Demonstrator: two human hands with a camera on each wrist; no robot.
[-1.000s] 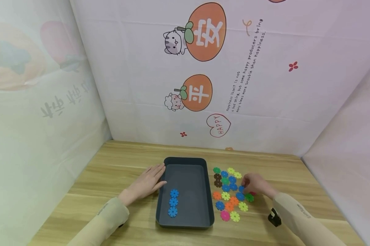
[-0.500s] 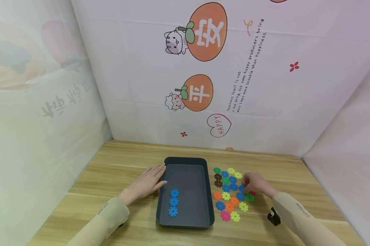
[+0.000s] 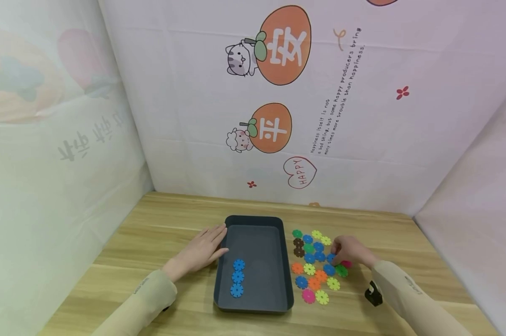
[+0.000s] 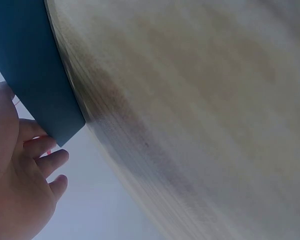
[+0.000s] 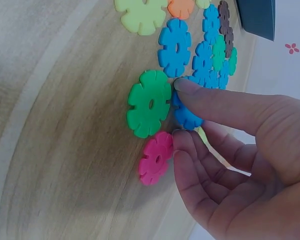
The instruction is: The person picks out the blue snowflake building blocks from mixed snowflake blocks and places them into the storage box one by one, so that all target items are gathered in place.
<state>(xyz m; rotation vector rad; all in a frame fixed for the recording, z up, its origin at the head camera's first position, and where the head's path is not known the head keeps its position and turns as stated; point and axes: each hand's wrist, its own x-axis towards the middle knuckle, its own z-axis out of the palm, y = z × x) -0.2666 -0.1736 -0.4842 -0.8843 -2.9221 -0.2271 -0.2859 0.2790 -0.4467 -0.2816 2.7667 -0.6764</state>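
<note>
My left hand (image 3: pixel 197 248) rests with straight fingers against the left rim of the dark grey tray (image 3: pixel 261 261). In the left wrist view those fingers lie along the tray wall (image 4: pixel 37 75). Three blue notched plastic discs (image 3: pixel 238 277) lie in a column inside the tray. To the right, my right hand (image 3: pixel 350 250) is over the loose discs, its thumb and fingers curled at the edges of a blue disc (image 5: pixel 188 117). A green disc (image 5: pixel 149 104) and a pink disc (image 5: pixel 156 158) lie beside its fingertips. The hand partly hides the blue disc.
Several more notched discs, including orange discs (image 3: pixel 314 283), yellow discs (image 3: pixel 333 283) and brown discs (image 3: pixel 298 251), lie flat on the wooden table (image 3: pixel 186 305) right of the tray. A printed white cloth (image 3: pixel 202 116) stands behind the table and along both sides.
</note>
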